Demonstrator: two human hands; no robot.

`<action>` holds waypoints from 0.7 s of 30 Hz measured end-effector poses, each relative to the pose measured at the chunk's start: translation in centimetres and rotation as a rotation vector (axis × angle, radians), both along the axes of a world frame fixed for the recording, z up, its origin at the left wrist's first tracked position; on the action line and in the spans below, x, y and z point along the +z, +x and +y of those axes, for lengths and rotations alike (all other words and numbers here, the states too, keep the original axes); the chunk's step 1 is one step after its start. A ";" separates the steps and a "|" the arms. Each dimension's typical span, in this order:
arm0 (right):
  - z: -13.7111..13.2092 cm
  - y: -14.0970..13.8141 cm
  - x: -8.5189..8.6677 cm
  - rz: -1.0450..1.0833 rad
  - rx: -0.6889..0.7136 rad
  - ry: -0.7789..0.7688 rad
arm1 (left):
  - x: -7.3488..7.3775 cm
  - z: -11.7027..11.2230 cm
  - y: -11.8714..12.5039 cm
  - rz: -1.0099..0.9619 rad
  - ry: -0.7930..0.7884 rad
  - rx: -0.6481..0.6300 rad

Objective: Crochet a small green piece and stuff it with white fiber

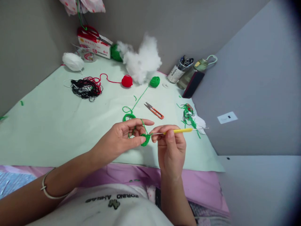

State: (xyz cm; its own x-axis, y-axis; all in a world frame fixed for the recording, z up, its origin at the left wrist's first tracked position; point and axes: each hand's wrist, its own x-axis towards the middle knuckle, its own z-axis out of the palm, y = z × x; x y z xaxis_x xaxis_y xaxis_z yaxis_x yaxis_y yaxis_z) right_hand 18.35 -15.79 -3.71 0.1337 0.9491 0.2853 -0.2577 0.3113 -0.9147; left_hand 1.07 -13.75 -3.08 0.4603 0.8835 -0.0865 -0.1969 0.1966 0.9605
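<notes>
My left hand (125,133) pinches a small green crochet piece (145,140) between thumb and fingers, with green yarn running over its raised index finger. In my right hand (172,144) is a crochet hook (181,131) with a yellow handle, gripped between thumb and fingers. The hook's thin metal tip reaches left to the upper edge of the crochet piece. Behind my left hand lies a green ring-shaped piece (129,116), partly hidden by the fingers. Loose yarn leads from there back to a small green yarn ball (154,82).
Orange-handled thread snips (154,110) lie just beyond my hands. Farther back are a red yarn ball (127,81), white stuffing (143,59) and a black yarn tangle (86,88). Yarn scraps (188,114), a phone-like dark slab (193,84) and a bottle (188,75) stand or lie right.
</notes>
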 end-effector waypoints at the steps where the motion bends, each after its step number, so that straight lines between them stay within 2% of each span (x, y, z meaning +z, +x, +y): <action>1: -0.1 0.1 0.0 -0.013 0.002 0.013 | 0.1 0.0 0.0 0.007 0.006 0.011; 8: -0.7 0.7 0.3 -0.251 -0.043 0.159 | 0.9 -0.2 0.2 0.101 0.088 0.084; 13: -1.2 1.0 0.5 -0.558 -0.106 0.370 | 1.1 -0.3 0.6 0.226 0.210 0.173; 17: -1.4 0.9 0.0 -0.796 -0.157 0.550 | 0.8 -0.6 1.1 0.267 0.363 0.284; 19: -1.3 0.7 -0.6 -0.806 -0.200 0.593 | 0.8 -0.7 1.1 0.271 0.375 0.319; 21: -1.2 0.4 -1.1 -0.724 -0.233 0.595 | 0.9 -0.8 1.1 0.267 0.336 0.322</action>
State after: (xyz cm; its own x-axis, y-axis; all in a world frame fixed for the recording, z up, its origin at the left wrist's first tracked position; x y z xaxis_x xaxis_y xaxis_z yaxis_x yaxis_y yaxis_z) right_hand 18.75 -17.03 -4.81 -0.0966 0.5944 0.7983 0.4337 0.7471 -0.5037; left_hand 2.18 -14.55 -2.20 0.1625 0.9754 0.1487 0.0636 -0.1607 0.9850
